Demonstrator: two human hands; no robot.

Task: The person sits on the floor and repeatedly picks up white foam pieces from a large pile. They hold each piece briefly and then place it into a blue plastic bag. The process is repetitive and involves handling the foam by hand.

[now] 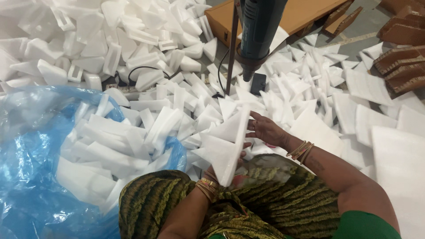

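Observation:
I hold a white triangular foam piece upright over my lap. My right hand presses its fingers against the piece's right edge near the top. My left hand is mostly hidden behind the foam; only the wrist with gold bangles shows below it, gripping the lower part. A dark green power tool hangs on a thin metal rod just beyond the foam piece.
A blue plastic bag at the left is filled with white foam pieces. Heaps of foam offcuts cover the floor ahead. Flat foam sheets lie at the right, brown cardboard corners at the far right, a cardboard box behind.

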